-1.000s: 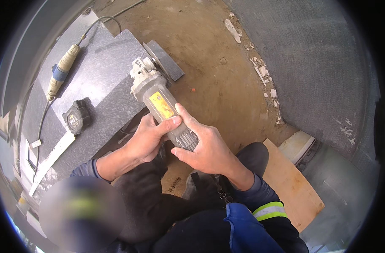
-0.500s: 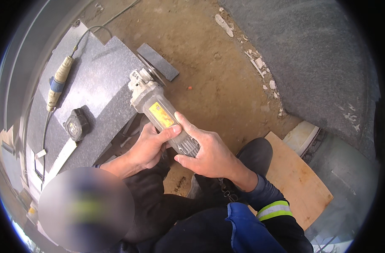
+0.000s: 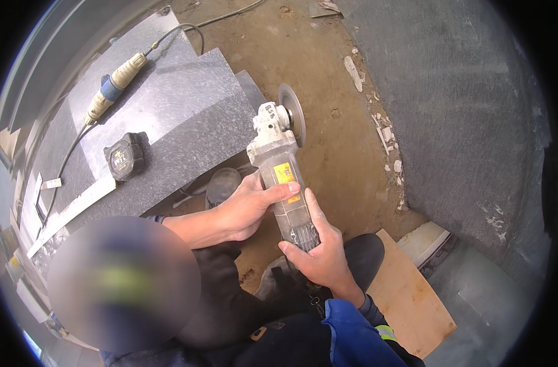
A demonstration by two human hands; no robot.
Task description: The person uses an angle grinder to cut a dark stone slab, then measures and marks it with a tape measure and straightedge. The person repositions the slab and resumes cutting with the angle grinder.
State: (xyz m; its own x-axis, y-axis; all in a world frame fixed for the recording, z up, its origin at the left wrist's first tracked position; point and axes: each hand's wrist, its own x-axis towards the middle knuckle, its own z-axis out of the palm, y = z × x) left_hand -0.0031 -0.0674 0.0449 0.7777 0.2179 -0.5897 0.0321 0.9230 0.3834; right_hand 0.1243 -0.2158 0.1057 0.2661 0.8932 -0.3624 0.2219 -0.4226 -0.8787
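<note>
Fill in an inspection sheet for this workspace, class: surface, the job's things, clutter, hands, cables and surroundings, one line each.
Surface: bare brown dirt ground, with dark grey speckled stone slabs laid on it at the left.
Job's things: grey angle grinder with a yellow label, held off the ground, its round disc edge-on beside the slab corner.
Clutter: black tape measure on the slab; pale stone chips along the grey wall; flat wooden board.
Hands: left hand wraps the grinder's body; right hand grips its rear end.
Cables: grey cable running to a blue and cream plug connector on the slab.
Surroundings: rough grey wall at the right.
</note>
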